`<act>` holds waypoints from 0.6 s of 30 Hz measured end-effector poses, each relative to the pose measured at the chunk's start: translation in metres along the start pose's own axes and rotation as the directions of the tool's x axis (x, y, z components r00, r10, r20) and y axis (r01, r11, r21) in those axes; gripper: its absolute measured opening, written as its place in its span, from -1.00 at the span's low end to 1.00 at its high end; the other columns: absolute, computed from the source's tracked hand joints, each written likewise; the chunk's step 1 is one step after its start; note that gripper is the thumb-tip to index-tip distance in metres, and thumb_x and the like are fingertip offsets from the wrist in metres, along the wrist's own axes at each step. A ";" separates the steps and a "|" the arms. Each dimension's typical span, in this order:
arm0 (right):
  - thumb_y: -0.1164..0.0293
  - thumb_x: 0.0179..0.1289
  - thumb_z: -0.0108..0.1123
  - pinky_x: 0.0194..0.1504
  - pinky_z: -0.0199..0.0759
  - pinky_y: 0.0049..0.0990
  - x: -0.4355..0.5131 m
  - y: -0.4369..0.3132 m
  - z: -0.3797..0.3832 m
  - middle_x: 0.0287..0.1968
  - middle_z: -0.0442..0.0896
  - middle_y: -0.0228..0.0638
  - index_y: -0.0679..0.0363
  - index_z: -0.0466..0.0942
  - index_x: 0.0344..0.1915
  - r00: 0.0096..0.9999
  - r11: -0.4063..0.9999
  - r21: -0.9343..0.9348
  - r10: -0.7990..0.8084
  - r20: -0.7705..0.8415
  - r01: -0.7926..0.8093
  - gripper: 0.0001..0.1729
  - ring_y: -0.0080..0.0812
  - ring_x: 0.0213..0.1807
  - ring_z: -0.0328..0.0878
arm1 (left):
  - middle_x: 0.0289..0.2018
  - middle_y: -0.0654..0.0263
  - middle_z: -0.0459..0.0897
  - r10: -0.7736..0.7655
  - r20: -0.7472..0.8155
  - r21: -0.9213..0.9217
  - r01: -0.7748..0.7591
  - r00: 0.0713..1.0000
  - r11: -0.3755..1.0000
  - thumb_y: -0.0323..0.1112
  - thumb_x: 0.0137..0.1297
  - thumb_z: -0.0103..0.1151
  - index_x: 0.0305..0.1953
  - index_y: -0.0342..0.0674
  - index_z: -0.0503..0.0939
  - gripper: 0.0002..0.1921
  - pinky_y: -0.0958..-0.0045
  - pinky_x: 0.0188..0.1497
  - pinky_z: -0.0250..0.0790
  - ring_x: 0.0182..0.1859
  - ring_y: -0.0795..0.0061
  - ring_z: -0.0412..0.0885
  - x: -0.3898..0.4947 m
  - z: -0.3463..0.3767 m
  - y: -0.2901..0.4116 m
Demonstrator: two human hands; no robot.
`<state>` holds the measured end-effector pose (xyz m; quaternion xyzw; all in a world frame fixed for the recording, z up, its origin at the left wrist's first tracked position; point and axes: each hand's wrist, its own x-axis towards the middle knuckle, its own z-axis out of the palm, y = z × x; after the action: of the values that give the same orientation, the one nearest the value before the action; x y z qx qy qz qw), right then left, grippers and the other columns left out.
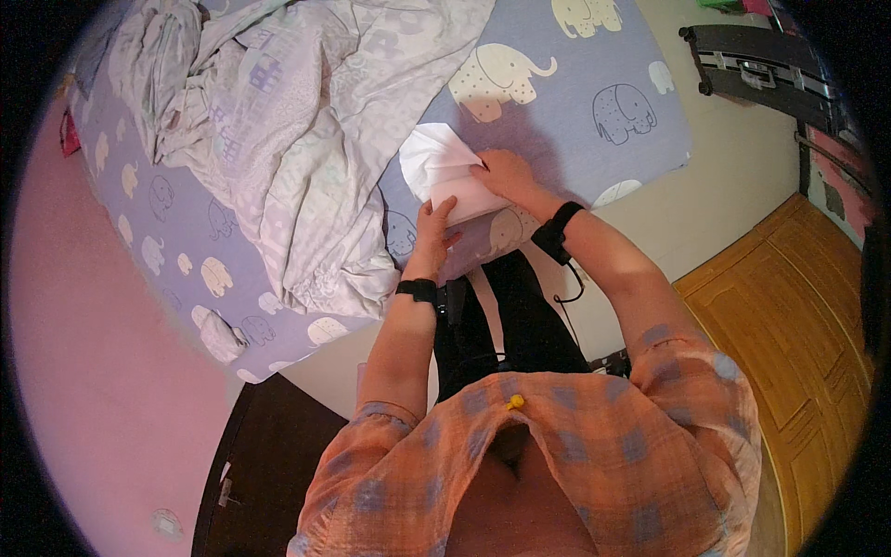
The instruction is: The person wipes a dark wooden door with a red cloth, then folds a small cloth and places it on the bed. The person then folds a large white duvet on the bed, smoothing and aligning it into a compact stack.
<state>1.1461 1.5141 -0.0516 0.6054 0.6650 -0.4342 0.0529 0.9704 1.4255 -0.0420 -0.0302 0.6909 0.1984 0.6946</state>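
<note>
A white sheet of thin material (445,163), perhaps paper or cloth, lies creased and partly folded on the elephant-print bed sheet (571,153) near the bed's edge. My left hand (437,226) grips its lower left part, with the thumb on top. At its right side my right hand (507,174) pinches the material between thumb and fingers. Each wrist wears a black strap with a small device. Just left of the white sheet spreads a rumpled pale patterned blanket (313,160).
A small crumpled white cloth (219,334) lies at the bed's lower left corner. A black hard case (759,69) stands at the upper right. To the right is a wooden door (786,313), and a dark brown panel (278,459) is at the lower left.
</note>
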 end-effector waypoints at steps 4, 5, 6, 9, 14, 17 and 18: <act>0.18 0.27 0.19 -0.24 0.43 -0.31 0.022 0.008 -0.026 -0.39 0.69 -0.21 0.25 0.65 -0.29 0.998 0.882 0.466 -0.061 -0.023 0.065 -0.67 -0.24 -0.34 0.58 | 0.16 0.20 0.44 -0.091 -0.085 -0.058 0.086 0.992 0.995 0.04 0.14 0.37 0.27 -0.10 0.27 -0.25 -0.13 0.06 0.30 0.16 0.13 0.40 0.019 0.000 0.007; 0.18 0.27 0.19 -0.23 0.43 -0.28 0.027 0.012 -0.038 -0.38 0.70 -0.17 0.25 0.65 -0.29 1.000 0.841 0.541 -0.019 0.002 0.015 -0.67 -0.18 -0.31 0.62 | 0.16 0.18 0.44 -0.118 -0.101 -0.092 0.109 0.988 0.990 0.01 0.10 0.41 0.26 -0.11 0.28 -0.24 -0.15 0.03 0.30 0.16 0.15 0.39 0.022 0.001 0.009; 0.19 0.27 0.19 -0.23 0.42 -0.25 0.030 0.015 -0.049 -0.37 0.71 -0.13 0.26 0.65 -0.28 0.999 0.790 0.613 -0.002 0.034 -0.019 -0.67 -0.13 -0.28 0.66 | 0.14 0.18 0.46 -0.083 -0.088 -0.092 0.075 0.993 0.993 -0.03 0.08 0.42 0.24 -0.13 0.28 -0.24 -0.10 0.03 0.32 0.13 0.18 0.42 0.024 0.003 0.011; 0.14 0.20 0.28 -0.12 0.46 -0.28 0.030 0.020 -0.071 -0.19 0.71 -0.09 0.26 0.62 -0.08 0.998 0.879 0.474 -0.043 -0.034 0.054 -0.56 -0.15 -0.14 0.66 | 0.04 0.18 0.53 0.062 -0.066 -0.057 -0.066 0.996 0.996 -0.17 0.05 0.46 0.20 -0.18 0.30 -0.28 0.10 -0.01 0.39 0.02 0.27 0.50 0.014 0.004 0.011; 0.06 0.03 0.41 0.16 0.40 -0.20 0.009 0.016 -0.039 0.21 0.51 -0.04 0.22 0.36 0.27 0.963 0.972 0.116 -0.222 0.151 0.206 -0.15 -0.05 0.21 0.49 | -0.11 0.23 0.63 0.371 0.048 0.161 -0.374 0.927 0.913 -0.49 0.05 0.42 0.23 -0.29 0.30 -0.30 0.44 -0.10 0.45 -0.10 0.45 0.59 -0.034 -0.009 -0.003; 0.10 0.09 0.35 0.16 0.39 -0.13 0.011 0.012 -0.004 0.15 0.55 0.00 0.22 0.43 0.22 0.980 0.997 -0.014 -0.076 0.182 0.080 -0.27 0.03 0.18 0.49 | -0.05 0.23 0.63 0.436 0.142 0.207 -0.457 0.889 0.865 -0.49 0.03 0.42 0.26 -0.36 0.34 -0.28 0.41 0.07 0.43 0.01 0.44 0.57 -0.049 -0.018 -0.008; 0.10 0.12 0.31 0.13 0.41 -0.13 0.016 0.013 0.002 0.11 0.57 0.01 0.22 0.47 0.17 0.984 0.997 0.026 -0.082 0.159 0.079 -0.33 0.03 0.15 0.52 | -0.05 0.23 0.63 0.456 0.162 0.213 -0.482 0.875 0.850 -0.47 0.00 0.45 0.24 -0.36 0.38 -0.29 0.38 0.11 0.41 0.01 0.41 0.58 -0.052 -0.021 -0.010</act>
<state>1.1519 1.5233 -0.0694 0.5418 0.6781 -0.4896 0.0827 0.9556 1.3974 0.0053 0.2364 0.6589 0.2759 0.6587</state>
